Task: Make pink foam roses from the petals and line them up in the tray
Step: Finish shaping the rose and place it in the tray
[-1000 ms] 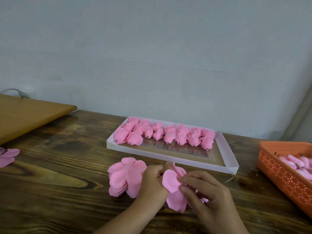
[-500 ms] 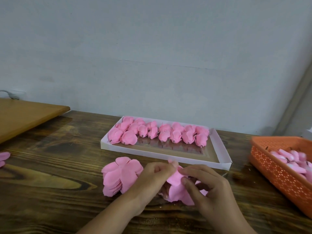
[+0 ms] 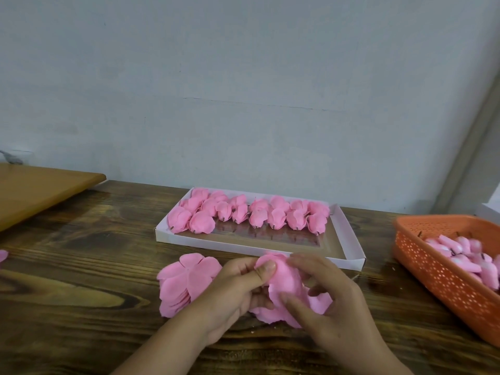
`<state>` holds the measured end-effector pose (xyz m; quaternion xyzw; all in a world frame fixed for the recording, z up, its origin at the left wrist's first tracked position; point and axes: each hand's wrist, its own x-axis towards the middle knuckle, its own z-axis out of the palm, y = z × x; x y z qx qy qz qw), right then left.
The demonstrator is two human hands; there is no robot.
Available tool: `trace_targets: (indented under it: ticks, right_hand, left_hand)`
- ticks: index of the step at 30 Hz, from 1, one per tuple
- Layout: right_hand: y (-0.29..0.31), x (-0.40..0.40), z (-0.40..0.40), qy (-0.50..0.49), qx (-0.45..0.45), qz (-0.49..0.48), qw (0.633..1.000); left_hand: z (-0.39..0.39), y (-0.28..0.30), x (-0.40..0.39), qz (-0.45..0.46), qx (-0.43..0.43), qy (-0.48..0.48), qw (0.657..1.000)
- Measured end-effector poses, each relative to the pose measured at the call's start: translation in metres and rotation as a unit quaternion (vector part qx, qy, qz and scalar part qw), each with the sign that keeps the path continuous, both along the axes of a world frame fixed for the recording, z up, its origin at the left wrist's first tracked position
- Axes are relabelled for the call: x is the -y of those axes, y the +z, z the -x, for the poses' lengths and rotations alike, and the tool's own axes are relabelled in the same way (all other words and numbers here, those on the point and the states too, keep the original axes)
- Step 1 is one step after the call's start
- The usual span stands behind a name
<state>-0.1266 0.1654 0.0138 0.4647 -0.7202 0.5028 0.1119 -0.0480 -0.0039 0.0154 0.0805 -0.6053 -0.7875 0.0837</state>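
Both hands grip one half-wrapped rose (image 3: 281,282) at lower centre: left hand (image 3: 238,288) thumb pinning the petal top, right hand (image 3: 332,296) fingers curled round it. I should wrap snugly, keeping petal edges even.

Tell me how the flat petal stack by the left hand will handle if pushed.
The petal stack is probably light and floppy: its thin foam edges curl. Its layers look loose and fanned, so a push would likely slide them apart rather than move the stack whole.
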Motion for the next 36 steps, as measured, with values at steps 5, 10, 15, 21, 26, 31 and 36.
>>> trace_targets:
  ticks: [5,10,15,21,26,31,36]
  right_hand:
    - [-0.010,0.003,0.002,-0.027,-0.060,-0.008,0.998]
    - [-0.010,0.003,0.003,-0.040,-0.087,0.028,0.995]
    - [-0.010,0.004,0.006,-0.051,-0.187,-0.027,0.981]
    - [-0.015,0.010,0.005,-0.116,-0.243,0.006,0.963]
    - [-0.014,0.011,0.001,-0.132,-0.253,0.038,0.958]
    - [-0.012,0.007,0.005,-0.166,-0.260,0.026,0.951]
    - [-0.010,0.011,0.006,-0.208,-0.282,0.008,0.937]
  left_hand:
    - [0.001,0.001,-0.002,-0.046,-0.008,-0.013,0.999]
    - [0.002,-0.002,-0.003,-0.061,-0.013,-0.005,0.998]
    - [0.005,-0.002,-0.005,-0.100,-0.009,0.044,0.994]
    - [0.006,-0.005,-0.009,-0.100,-0.002,0.058,0.993]
    - [0.008,-0.006,-0.008,-0.108,-0.014,0.071,0.991]
    - [0.009,-0.007,-0.008,-0.107,-0.008,0.062,0.992]
    - [0.008,-0.009,-0.008,-0.110,-0.004,0.058,0.992]
